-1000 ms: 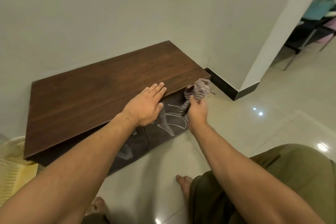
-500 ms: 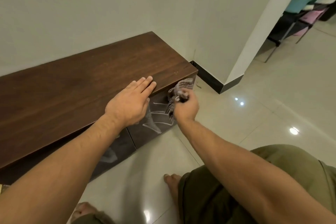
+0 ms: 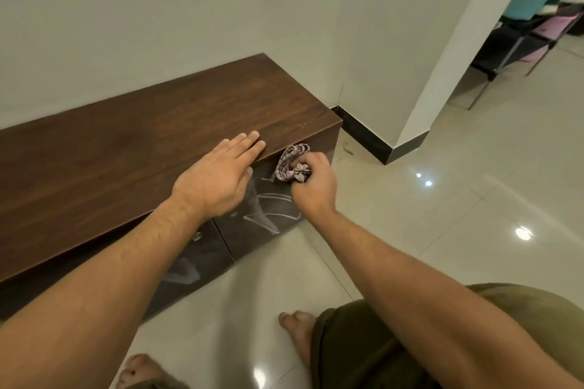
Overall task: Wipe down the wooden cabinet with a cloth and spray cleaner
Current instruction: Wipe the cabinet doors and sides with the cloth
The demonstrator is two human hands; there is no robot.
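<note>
A low dark wooden cabinet [image 3: 132,148] stands against the white wall. My left hand [image 3: 218,175] lies flat on its top near the front edge, fingers together and holding nothing. My right hand [image 3: 311,181] is closed around a bunched grey patterned cloth [image 3: 290,161], which presses against the upper right part of the cabinet's front door. White smeared streaks [image 3: 268,215] mark the door below the cloth. No spray bottle is in view.
A white wall corner with black skirting [image 3: 376,142] juts out right of the cabinet. Glossy floor tiles [image 3: 442,215] spread to the right. A dark rack with coloured bins [image 3: 537,31] stands far right. My bare feet [image 3: 297,325] are near the cabinet base.
My right hand with the cloth has moved from beyond the cabinet's right corner onto the front door. The view has swung right, and the left hand stays on the top.
</note>
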